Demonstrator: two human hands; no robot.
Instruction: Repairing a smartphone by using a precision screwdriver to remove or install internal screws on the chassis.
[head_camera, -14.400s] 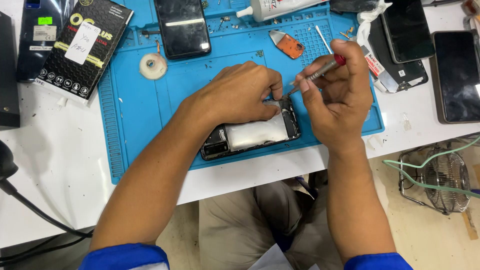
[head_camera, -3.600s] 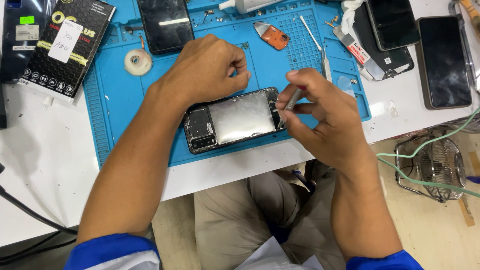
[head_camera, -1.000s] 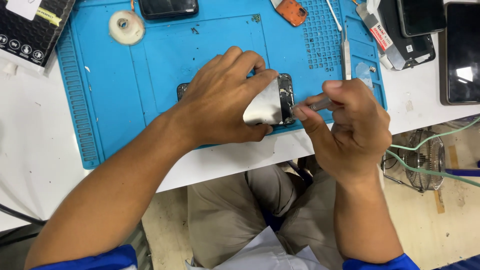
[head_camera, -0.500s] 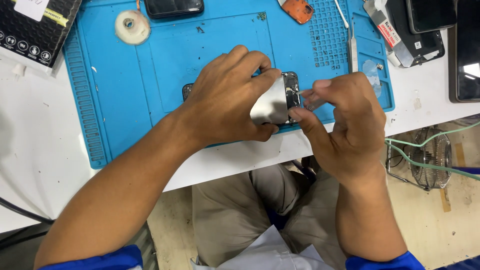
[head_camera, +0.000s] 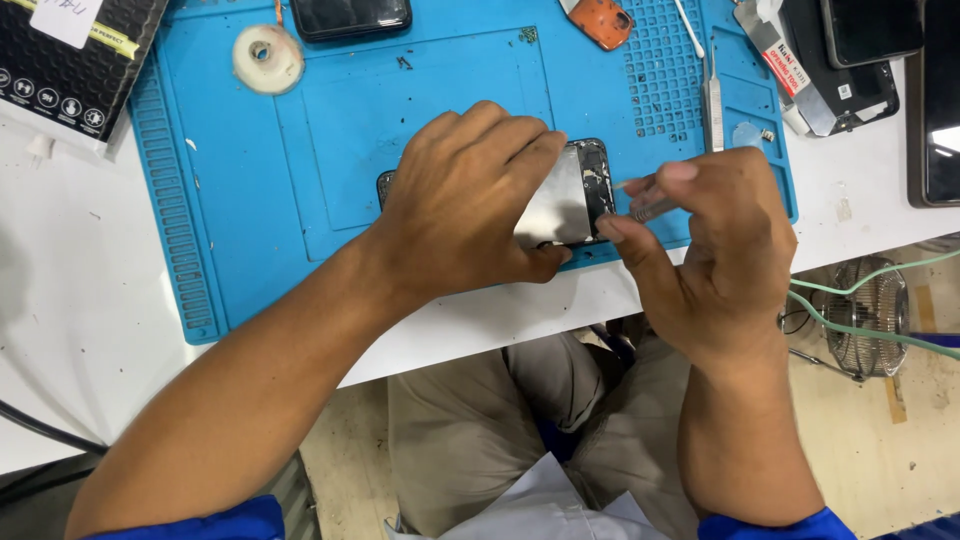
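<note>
View lifted; hands (head_camera: 470, 210) same on phone (head_camera: 575, 195)

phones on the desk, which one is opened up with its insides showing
The opened phone with the silvery metal plate on the blue silicone mat, held down by the left hand. The black phone at the mat's top edge and those at right are closed.

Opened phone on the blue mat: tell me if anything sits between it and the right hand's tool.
Nothing visible does. The right hand pinches a thin tool whose tip points at the right end of the opened phone, with only bare blue mat between. The left hand covers the phone's left part.
</note>
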